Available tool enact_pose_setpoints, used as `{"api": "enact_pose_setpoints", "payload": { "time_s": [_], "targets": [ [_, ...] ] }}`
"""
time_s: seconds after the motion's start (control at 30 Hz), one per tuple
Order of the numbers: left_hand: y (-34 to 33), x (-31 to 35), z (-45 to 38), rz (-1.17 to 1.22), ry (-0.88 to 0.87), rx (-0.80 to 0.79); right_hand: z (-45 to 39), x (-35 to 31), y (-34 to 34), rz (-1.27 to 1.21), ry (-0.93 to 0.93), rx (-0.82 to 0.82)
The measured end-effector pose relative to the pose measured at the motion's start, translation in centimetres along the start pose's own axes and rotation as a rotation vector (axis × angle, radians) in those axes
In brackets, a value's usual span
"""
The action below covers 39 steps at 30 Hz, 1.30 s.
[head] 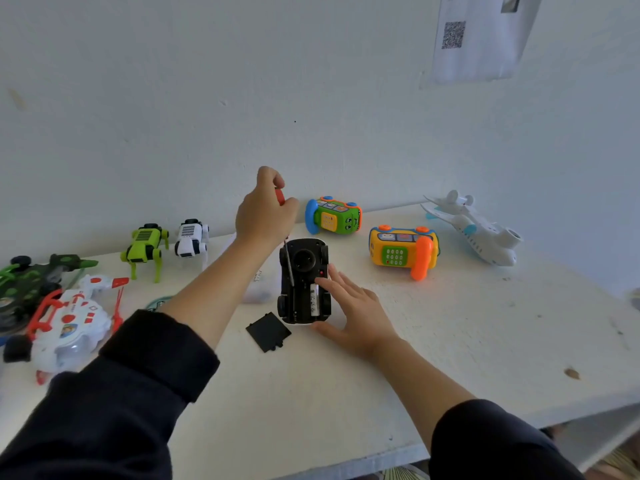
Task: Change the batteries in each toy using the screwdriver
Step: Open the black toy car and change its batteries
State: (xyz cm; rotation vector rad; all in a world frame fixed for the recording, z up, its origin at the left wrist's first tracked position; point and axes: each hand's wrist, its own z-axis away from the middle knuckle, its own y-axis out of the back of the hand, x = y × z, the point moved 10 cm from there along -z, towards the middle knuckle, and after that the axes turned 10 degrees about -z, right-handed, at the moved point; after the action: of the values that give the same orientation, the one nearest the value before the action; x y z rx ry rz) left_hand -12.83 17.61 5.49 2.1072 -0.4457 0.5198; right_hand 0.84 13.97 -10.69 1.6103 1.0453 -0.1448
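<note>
Half of screwdriver (288,263) handle hidden — left hand (265,211).

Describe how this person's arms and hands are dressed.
Both arms wear dark, near-black long sleeves, pushed up so the forearms are bare. The left hand and right hand are bare: no gloves, rings, watch or markings show.
</note>
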Motion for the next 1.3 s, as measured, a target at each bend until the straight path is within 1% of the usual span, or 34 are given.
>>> {"api": "enact_pose_setpoints", "payload": {
  "time_s": [0.03,0.07,0.13,0.2,0.23,0.3,0.43,0.47,0.63,0.7,0.77,0.83,0.87,0.9,0.93,0.97,1.03,1.1,1.2,1.3],
  "targets": [
    [0.2,0.9,0.3,-0.056,-0.068,-0.032,0.0,0.1,0.0,-0.012,-0.007,0.002],
    [-0.1,1.9,1.0,-0.093,-0.138,-0.106,0.0,0.2,0.1,-0.032,-0.021,0.005],
    [-1.9,3.2,3.3,-0.186,-0.251,-0.320,0.0,0.4,0.3,-0.069,-0.050,0.020],
    [-4.3,2.9,6.5,-0.405,-0.342,-0.481,-0.1,0.4,0.5,-0.075,-0.054,0.028],
    [-5.4,2.3,7.8,-0.487,-0.379,-0.523,-0.1,0.3,0.4,-0.074,-0.057,0.023],
    [-7.1,0.7,9.7,-0.536,-0.385,-0.572,-0.2,0.5,0.2,-0.072,-0.062,0.010],
    [-8.3,-0.9,11.1,-0.603,-0.344,-0.503,-0.2,0.8,0.1,-0.072,-0.062,0.016],
    [-8.2,-0.9,11.2,-0.588,-0.330,-0.475,-0.2,0.7,0.1,-0.062,-0.055,0.017],
    [-7.6,-0.7,10.9,-0.292,-0.250,-0.394,0.0,0.5,0.2,-0.033,-0.018,0.046],
    [-6.6,-0.7,10.6,-0.161,-0.221,-0.335,0.0,0.5,0.2,-0.027,-0.016,0.047],
    [-4.8,-1.1,9.7,-0.032,-0.164,-0.230,0.0,0.5,0.2,-0.023,-0.014,0.049],
    [-1.8,-2.4,8.0,0.089,-0.073,-0.035,0.1,0.4,0.2,-0.021,-0.016,0.045],
    [-0.4,-3.3,7.1,0.112,-0.035,0.063,0.0,0.4,0.2,-0.016,-0.020,0.038],
    [0.5,-4.3,6.2,0.096,0.000,0.127,0.0,0.5,0.1,-0.011,-0.024,0.030],
    [0.9,-5.5,5.3,0.050,0.037,0.148,0.0,0.5,0.1,-0.009,-0.028,0.025],
    [0.7,-6.8,4.5,-0.011,0.080,0.130,0.1,0.5,0.1,-0.009,-0.030,0.021],
    [-0.9,-9.5,3.7,-0.113,0.180,0.020,0.0,0.6,0.0,-0.007,-0.032,0.013],
    [-2.4,-10.8,3.7,-0.152,0.227,-0.083,0.0,0.6,-0.1,-0.004,-0.030,0.008],
    [-2.6,-10.8,3.4,-0.124,0.245,-0.104,0.0,0.6,-0.1,-0.008,-0.010,0.008],
    [-1.9,-11.5,3.1,-0.039,0.371,-0.163,-0.1,0.6,-0.1,-0.020,0.002,0.019]
  ]
}}
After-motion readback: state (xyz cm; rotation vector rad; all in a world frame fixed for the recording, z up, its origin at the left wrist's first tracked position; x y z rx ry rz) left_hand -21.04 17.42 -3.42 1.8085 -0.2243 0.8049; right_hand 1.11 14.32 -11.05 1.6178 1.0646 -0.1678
